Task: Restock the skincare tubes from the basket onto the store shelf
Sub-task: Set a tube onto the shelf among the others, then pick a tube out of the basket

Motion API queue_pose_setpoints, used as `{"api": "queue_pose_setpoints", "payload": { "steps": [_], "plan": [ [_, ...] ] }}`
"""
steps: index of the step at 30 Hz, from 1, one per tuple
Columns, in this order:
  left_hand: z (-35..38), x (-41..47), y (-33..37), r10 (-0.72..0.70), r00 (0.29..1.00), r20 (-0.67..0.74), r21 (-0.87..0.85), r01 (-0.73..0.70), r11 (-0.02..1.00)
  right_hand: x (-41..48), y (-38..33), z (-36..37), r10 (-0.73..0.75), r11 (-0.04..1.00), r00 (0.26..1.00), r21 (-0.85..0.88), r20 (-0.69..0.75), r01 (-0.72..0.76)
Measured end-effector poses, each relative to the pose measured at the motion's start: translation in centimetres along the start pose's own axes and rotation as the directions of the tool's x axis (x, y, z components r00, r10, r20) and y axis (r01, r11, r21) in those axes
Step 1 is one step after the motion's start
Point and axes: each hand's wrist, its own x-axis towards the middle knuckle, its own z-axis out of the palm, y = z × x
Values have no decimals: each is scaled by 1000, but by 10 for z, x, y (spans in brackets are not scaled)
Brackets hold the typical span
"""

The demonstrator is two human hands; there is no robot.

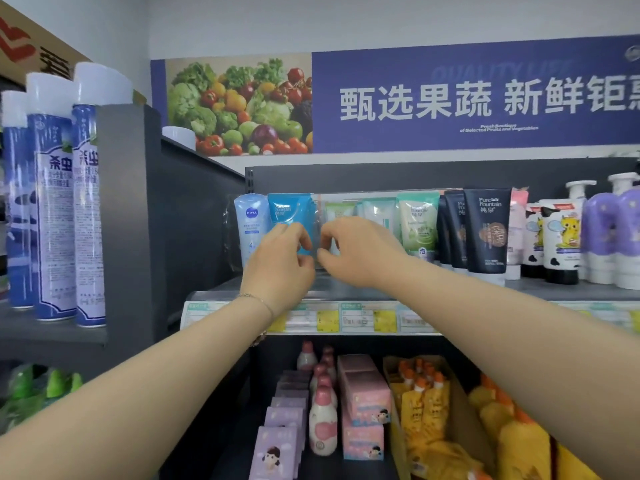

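Note:
A blue skincare tube (289, 207) stands upright on the grey store shelf (554, 289), just right of a pale blue Nivea tube (250, 220). My left hand (280, 258) grips the blue tube's lower part, fingers curled round its front. My right hand (353, 247) pinches at the tube's right edge, where a clear plastic divider (317, 233) stands. To the right are green tubes (417, 220) and dark navy tubes (486, 226), all upright. The basket is out of view.
White and purple pump bottles (606, 237) fill the shelf's right end. Price tags (346, 318) line its front edge. Tall blue spray cans (55, 202) stand on a side shelf at left. Pink bottles, boxes and yellow pouches (426, 403) sit on the shelf below.

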Motion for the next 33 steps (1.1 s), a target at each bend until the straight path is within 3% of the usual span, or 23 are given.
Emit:
{"api": "queue_pose_setpoints", "payload": {
  "steps": [4, 8, 13, 18, 29, 33],
  "plan": [
    [-1, -16, 14, 47, 999, 17, 56, -48, 997, -26, 3, -8, -50, 997, 998, -62, -34, 47],
    [0, -41, 22, 36, 999, 21, -39, -35, 999, -56, 6, -12, -62, 997, 997, -51, -37, 60],
    [7, -76, 28, 71, 985, 159, -84, -59, 995, -98, 8, -15, -107, 993, 994, -58, 6, 107],
    [17, -116, 42, 88, 939, 332, -103, -56, 993, -138, 10, 1, -120, 993, 992, -14, 49, 121],
    [59, -212, 36, 76, 840, 537, -98, -27, 995, -228, 11, 58, -40, 995, 966, 99, 257, 15],
    [73, -248, 35, 48, 779, 625, -6, -57, 998, -267, 13, 79, -21, 988, 940, 154, 341, -33]
  ]
}}
